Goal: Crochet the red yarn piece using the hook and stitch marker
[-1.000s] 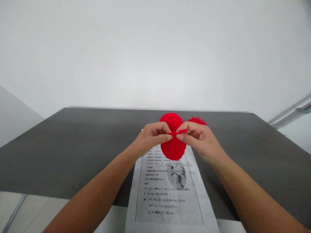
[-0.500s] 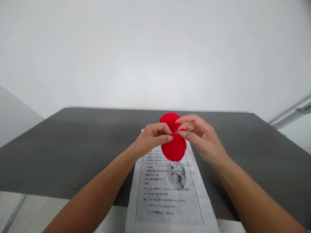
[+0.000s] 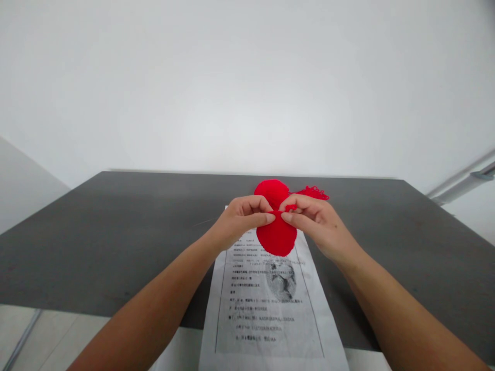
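Note:
A red round crocheted piece [image 3: 276,238] hangs over the printed sheet, pinched along its top edge. My left hand [image 3: 249,214] is closed, thumb and fingertips on that edge. Right beside it, my right hand [image 3: 309,216] also pinches the edge between thumb and fingers. A small curl of red yarn [image 3: 291,207] shows at my right fingers. Behind the hands is a second red round shape [image 3: 271,190], partly hidden by them. A loopy bunch of red yarn [image 3: 314,192] lies to its right, joined to it by a strand.
A printed paper sheet [image 3: 266,330] with text and a dark picture runs under my hands and past the table's near edge. The dark grey table [image 3: 116,242] meets a white wall [image 3: 247,103]. A metal rail [image 3: 464,185] is at the far right.
My right hand has come down and left, and its fingers have closed on the top edge beside my left hand. The loopy red yarn behind it has come into view. My left hand stays put.

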The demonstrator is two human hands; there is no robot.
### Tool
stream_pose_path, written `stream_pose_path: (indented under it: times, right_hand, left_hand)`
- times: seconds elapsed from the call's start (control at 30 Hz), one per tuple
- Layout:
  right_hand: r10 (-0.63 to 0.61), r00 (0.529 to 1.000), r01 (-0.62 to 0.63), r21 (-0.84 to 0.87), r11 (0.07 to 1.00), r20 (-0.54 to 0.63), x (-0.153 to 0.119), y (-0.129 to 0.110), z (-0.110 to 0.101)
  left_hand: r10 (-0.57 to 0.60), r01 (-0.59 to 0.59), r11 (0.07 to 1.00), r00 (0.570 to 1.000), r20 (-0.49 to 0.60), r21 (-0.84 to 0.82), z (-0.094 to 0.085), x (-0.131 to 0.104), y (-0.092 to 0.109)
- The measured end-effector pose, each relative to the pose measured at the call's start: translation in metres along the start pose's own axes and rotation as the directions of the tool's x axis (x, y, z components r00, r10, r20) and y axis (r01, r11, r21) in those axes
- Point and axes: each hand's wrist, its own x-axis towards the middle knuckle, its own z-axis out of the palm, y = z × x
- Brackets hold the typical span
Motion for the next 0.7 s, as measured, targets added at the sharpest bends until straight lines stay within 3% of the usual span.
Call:
stream_pose_path:
  times: [0.7]
  right_hand:
    - [0.004, 0.999, -0.013, 0.17, 0.985, 0.052, 0.0015, 0.0077, -0.0044]
  left_hand:
    - [-0.009, 0.008, 0.999, 1.0, -0.027, -0.042, -0.0003, 0.0, 0.0011]
